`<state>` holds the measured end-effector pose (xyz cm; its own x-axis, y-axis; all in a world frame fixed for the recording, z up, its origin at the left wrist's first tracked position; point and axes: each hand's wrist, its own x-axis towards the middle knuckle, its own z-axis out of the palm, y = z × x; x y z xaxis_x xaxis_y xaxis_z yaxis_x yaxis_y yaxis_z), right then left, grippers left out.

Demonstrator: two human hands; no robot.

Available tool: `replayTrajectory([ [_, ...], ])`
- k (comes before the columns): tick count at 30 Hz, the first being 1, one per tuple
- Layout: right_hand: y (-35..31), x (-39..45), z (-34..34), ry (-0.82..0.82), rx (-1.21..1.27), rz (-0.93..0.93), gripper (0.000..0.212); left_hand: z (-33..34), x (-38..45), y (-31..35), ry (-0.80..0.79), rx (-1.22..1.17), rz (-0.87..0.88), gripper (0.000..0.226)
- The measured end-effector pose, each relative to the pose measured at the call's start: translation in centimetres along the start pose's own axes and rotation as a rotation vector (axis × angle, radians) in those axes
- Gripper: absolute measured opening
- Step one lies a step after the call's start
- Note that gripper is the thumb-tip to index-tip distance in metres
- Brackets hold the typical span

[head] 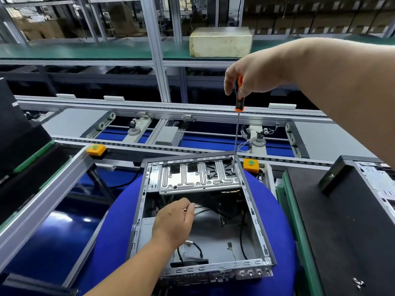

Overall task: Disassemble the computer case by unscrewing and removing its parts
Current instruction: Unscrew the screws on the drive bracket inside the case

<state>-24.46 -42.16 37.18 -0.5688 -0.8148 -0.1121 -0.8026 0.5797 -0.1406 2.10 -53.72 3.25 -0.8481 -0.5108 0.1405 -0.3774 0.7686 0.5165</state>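
Note:
An open grey computer case [258,223] lies on a round blue pad [111,231]. A silver drive bracket [192,178] spans its far end. My right hand [256,75] grips the orange-and-black handle of a long screwdriver [237,133], held upright, with its tip down in the bracket's far right corner. My left hand [175,221] hangs inside the case over its floor, fingers curled around thin cables [205,208]. More black cables lie on the case floor.
A black case panel with a black box on it [337,210] lies to the right, loose screws [358,282] near its front. Black units stand at the left [19,135]. A conveyor with two yellow button boxes [96,149] runs behind; a cream box [220,41] sits on the green shelf.

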Motion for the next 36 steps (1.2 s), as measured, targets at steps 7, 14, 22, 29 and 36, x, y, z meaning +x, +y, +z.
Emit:
replayTrajectory([
  [7, -0.3, 0.2, 1.1, 0.135, -0.373, 0.184, 0.056, 0.1, 0.0, -0.2, -0.001, -0.004, 0.000, 0.037],
  [14, 0.1, 0.3, 1.6, 0.205, -0.229, 0.100, 0.024, 0.2, 0.0, -0.3, 0.005, -0.007, 0.002, 0.038],
  [22, 0.1, 0.4, 0.6, 0.090, -0.008, 0.056, 0.038, 0.3, 0.1, -0.4, 0.002, -0.013, 0.006, 0.037],
  [29, -0.9, 0.3, 0.9, 0.103, -0.255, 0.102, 0.025, 0.2, 0.0, -0.4, 0.007, -0.002, 0.003, 0.038],
  [36, -0.2, 0.8, 2.1, 0.275, -0.330, 0.077, 0.044, 0.2, 0.1, -0.3, 0.005, 0.009, 0.012, 0.038],
])
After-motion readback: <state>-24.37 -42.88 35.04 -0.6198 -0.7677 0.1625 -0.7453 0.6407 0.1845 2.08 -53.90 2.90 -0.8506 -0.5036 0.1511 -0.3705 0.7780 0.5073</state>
